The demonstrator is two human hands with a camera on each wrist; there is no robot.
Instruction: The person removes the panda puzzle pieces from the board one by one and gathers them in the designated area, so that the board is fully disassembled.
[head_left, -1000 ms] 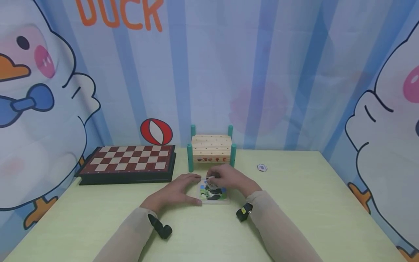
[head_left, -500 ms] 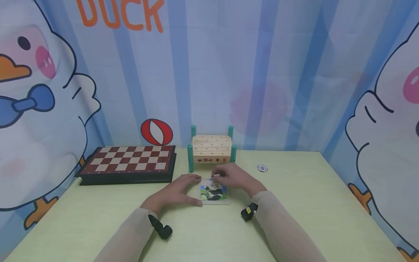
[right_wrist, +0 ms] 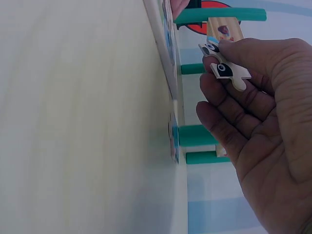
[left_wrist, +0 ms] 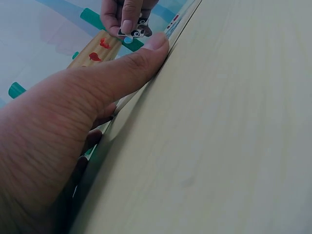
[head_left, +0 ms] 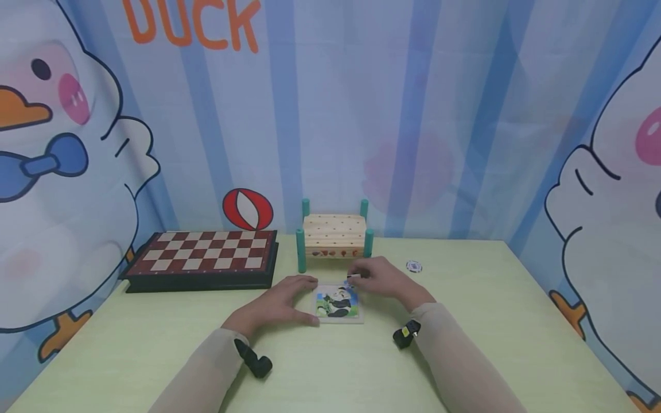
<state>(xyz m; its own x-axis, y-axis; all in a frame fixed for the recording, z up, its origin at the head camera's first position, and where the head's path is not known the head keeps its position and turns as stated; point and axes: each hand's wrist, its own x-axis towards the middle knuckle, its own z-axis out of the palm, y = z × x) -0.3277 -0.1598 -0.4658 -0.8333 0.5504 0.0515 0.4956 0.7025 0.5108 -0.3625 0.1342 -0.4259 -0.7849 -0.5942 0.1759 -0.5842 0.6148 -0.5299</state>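
Note:
A panda jigsaw puzzle lies on the table in its pale square tray (head_left: 340, 320). My left hand (head_left: 276, 307) rests at the tray's left side, thumb along the near-left corner and straight fingers at the far-left one. In the left wrist view that thumb (left_wrist: 131, 68) lies against the tray's edge. My right hand (head_left: 384, 280) is over the tray's far-right corner. Between thumb and fingers it pinches a puzzle piece (right_wrist: 225, 69), printed with two black-ringed eyes, tilted and raised above the picture.
Behind the puzzle stands a small wooden rack (head_left: 334, 232) with green posts. A chessboard box (head_left: 201, 258) is at the back left. A round chip (head_left: 413, 266) lies to the right of the rack. A printed curtain (head_left: 335, 115) hangs behind the table.
My right hand has moved to the right with the puzzle piece, from over the tray's far middle to its far-right corner, uncovering more of the panda. The left hand has stayed put.

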